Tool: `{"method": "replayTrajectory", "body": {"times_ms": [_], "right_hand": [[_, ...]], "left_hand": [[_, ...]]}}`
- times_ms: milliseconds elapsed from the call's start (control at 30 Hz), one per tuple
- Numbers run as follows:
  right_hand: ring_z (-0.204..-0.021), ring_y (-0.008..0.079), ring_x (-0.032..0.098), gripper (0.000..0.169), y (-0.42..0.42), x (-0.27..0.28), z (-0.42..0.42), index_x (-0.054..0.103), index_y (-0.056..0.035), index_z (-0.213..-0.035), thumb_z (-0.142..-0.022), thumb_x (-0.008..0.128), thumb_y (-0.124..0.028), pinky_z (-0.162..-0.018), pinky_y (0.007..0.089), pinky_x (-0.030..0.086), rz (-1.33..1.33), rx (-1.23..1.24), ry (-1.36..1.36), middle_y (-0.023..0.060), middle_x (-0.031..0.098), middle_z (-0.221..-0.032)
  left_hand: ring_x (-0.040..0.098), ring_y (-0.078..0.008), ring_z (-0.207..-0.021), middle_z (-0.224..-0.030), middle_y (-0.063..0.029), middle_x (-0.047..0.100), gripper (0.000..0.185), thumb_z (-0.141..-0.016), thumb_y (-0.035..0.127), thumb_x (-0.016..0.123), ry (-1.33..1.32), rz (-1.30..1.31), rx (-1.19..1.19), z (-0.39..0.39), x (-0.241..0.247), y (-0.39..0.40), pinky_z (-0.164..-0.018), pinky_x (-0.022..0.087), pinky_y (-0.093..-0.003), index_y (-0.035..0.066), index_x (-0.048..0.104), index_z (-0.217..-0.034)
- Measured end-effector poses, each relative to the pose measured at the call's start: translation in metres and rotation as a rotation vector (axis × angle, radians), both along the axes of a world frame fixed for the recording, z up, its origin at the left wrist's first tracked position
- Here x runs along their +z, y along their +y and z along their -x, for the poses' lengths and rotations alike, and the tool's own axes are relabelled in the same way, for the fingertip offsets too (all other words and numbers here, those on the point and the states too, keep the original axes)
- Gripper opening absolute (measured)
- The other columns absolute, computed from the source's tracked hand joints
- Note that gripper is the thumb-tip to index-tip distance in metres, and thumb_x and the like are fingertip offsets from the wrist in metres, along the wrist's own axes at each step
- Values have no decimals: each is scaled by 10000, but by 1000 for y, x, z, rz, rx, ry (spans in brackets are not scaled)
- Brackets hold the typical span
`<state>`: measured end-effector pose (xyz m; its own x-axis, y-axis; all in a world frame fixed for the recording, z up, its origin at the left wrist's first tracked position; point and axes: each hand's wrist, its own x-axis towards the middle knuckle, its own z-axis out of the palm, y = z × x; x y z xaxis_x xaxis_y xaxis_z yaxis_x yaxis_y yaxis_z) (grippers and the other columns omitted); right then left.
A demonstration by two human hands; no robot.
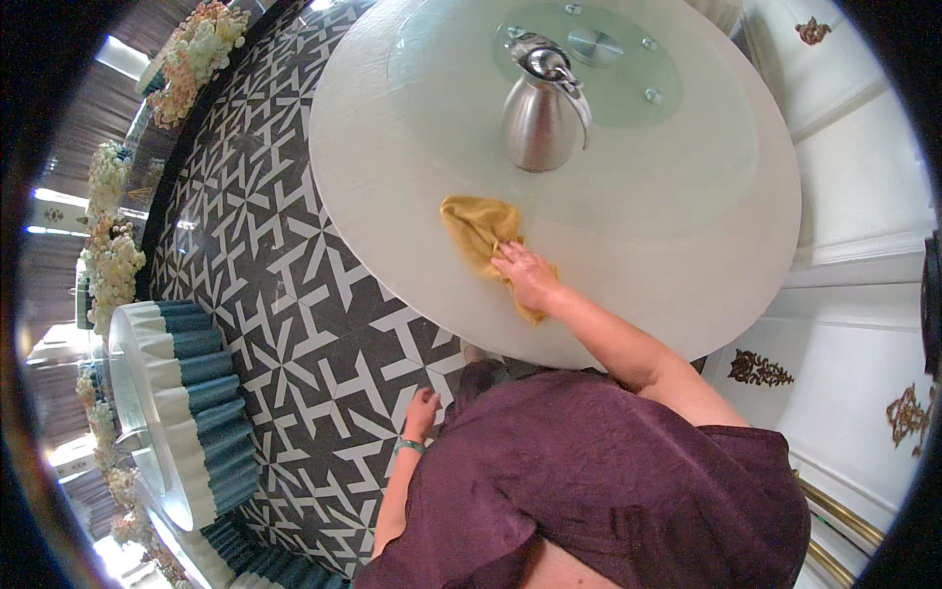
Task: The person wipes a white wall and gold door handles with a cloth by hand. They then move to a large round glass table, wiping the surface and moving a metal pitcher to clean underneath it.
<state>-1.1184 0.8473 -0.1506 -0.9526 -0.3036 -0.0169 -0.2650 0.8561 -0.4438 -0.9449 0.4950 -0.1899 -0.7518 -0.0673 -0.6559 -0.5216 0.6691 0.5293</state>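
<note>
My right hand (526, 274) presses a crumpled yellow cloth (478, 228) against the top of a round, pale table (662, 294), near its front edge. The cloth spreads out to the left of the fingers and also shows beneath the palm. My left hand (423, 412) hangs low beside my body over the floor, fingers loosely curled, touching nothing; a green bangle circles that wrist. Beyond the cloth, a brushed metal jug (539, 129) with a shiny lid and handle stands upright on a round glass turntable (721, 158).
Under the glass is a round base with metal discs (595, 47). White panelled furniture or wall (831, 316) with ornate fittings borders the right side. At left stand a round table with a pleated white-and-blue skirt (210, 412) and flower arrangements (195, 59). The floor (294, 316) is patterned black and white.
</note>
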Motion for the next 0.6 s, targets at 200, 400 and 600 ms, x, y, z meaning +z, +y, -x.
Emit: {"method": "replayTrajectory", "body": {"times_ms": [200, 400, 600], "right_hand": [[-1296, 308, 376, 456, -10, 28, -45, 563, -131, -1226, -779, 531, -48, -1058, 417, 323, 86, 21, -66, 131, 460, -1355], [-1233, 347, 420, 499, 69, 13, -134, 534, -130, -1251, -758, 548, -51, -1037, 444, 325, -29, -445, 40, 144, 483, -1316], [-1297, 355, 321, 583, 136, -23, -183, 368, -130, -1373, -824, 560, -183, -1079, 448, 240, -307, -1097, -178, 193, 374, -1383]], "left_hand": [[637, -194, -847, -983, -127, 663, 452, -845, 279, 617, 66, -89, 80, 74, -12, -54, -713, 500, -310, 9, 548, -1201], [642, -283, -918, -1003, -178, 662, 451, -836, 298, 612, 124, -54, -77, 124, -22, -61, -801, 498, -351, 9, 567, -1179], [621, -207, -918, -1043, -157, 648, 444, -862, 240, 592, 122, -101, -159, 154, 4, -55, -793, 491, -317, 11, 530, -1238]]}}
